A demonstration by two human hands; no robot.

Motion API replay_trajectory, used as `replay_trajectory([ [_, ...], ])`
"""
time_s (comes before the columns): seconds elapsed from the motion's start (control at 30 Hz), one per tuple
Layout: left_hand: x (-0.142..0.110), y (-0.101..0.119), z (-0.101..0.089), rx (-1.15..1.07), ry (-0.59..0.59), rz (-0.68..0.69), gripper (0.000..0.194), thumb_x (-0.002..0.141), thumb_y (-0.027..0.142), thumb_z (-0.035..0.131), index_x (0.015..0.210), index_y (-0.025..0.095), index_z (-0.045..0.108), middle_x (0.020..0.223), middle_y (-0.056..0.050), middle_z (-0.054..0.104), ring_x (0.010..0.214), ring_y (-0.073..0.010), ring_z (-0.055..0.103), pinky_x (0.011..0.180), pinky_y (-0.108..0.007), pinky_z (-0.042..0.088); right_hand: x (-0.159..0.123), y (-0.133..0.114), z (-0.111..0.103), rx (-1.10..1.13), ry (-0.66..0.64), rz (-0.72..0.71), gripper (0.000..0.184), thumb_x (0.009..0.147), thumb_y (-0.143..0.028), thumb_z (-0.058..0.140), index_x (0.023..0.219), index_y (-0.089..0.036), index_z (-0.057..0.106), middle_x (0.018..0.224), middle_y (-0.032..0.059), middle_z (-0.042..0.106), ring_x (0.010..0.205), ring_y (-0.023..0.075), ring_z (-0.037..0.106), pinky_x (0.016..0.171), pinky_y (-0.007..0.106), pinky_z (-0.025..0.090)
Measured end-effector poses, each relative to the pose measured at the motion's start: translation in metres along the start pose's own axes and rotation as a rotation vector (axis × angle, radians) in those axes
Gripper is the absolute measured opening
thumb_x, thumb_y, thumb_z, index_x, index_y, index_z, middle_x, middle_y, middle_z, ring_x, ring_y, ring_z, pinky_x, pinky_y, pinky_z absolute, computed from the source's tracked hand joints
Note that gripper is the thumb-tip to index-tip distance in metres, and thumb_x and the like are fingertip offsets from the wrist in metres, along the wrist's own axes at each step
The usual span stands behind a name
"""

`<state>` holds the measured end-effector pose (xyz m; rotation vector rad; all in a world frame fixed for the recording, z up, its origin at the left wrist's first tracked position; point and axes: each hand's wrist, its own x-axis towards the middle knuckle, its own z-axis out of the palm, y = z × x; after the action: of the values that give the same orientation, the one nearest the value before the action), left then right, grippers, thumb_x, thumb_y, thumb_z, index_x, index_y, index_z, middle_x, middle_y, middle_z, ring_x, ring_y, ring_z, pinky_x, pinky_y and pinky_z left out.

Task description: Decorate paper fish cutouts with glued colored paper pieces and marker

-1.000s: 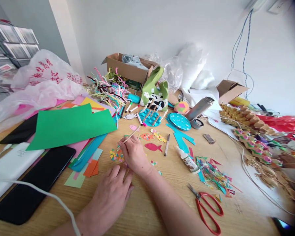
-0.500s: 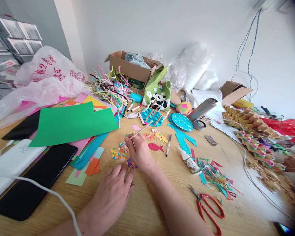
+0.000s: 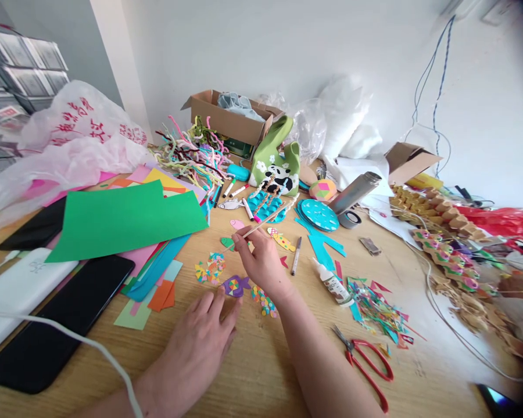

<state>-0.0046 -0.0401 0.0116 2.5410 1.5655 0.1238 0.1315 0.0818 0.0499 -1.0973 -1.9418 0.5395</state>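
Note:
My right hand (image 3: 264, 264) is closed around a thin wooden stick (image 3: 270, 217), which slants up to the right with its lower tip above the table. Below it lies a purple paper fish (image 3: 236, 286) with small colored pieces on its body. My left hand (image 3: 196, 337) lies flat with fingers apart, its fingertips at the near edge of that fish. Small paper triangles (image 3: 210, 268) are heaped to the fish's left, and small paper dots (image 3: 265, 302) to its right. Beyond my right hand lie a green paper fish (image 3: 227, 242) and a yellow one (image 3: 284, 241); a red one is mostly hidden.
On the right are a white glue bottle (image 3: 335, 284), a pile of paper scraps (image 3: 377, 307), and red-handled scissors (image 3: 368, 360). Green paper (image 3: 131, 223), a black phone (image 3: 65, 319) and a white cable (image 3: 70, 330) occupy the left. A metal flask (image 3: 357, 191) leans farther back.
My right hand has moved right and away from the small triangles with the stick, uncovering the purple fish, the dots and the green fish. My left hand has stayed nearly still.

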Motion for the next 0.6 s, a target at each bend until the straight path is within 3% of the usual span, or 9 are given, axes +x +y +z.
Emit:
replay_trajectory([
  [0.33, -0.001, -0.001, 0.006, 0.008, 0.033, 0.003, 0.045, 0.095, 0.022, 0.051, 0.14, 0.02, 0.054, 0.131, -0.017, 0.059, 0.115, -0.0319, 0.056, 0.093, -0.05, 0.052, -0.001, -0.002, -0.001, 0.028, -0.141, 0.04, 0.017, 0.095, -0.023, 0.056, 0.08, -0.02, 0.063, 0.076, 0.0031, 0.067, 0.078, 0.0183, 0.062, 0.072, 0.029, 0.047],
  [0.6, 0.001, 0.0, 0.002, 0.031, 0.039, 0.02, 0.042, 0.095, 0.022, 0.05, 0.136, 0.017, 0.057, 0.126, -0.017, 0.061, 0.11, -0.0309, 0.057, 0.092, -0.049, 0.052, -0.005, -0.006, 0.011, 0.007, -0.153, 0.005, 0.014, 0.095, -0.02, 0.059, 0.081, -0.02, 0.063, 0.079, 0.0031, 0.068, 0.08, 0.0185, 0.063, 0.075, 0.03, 0.048],
])
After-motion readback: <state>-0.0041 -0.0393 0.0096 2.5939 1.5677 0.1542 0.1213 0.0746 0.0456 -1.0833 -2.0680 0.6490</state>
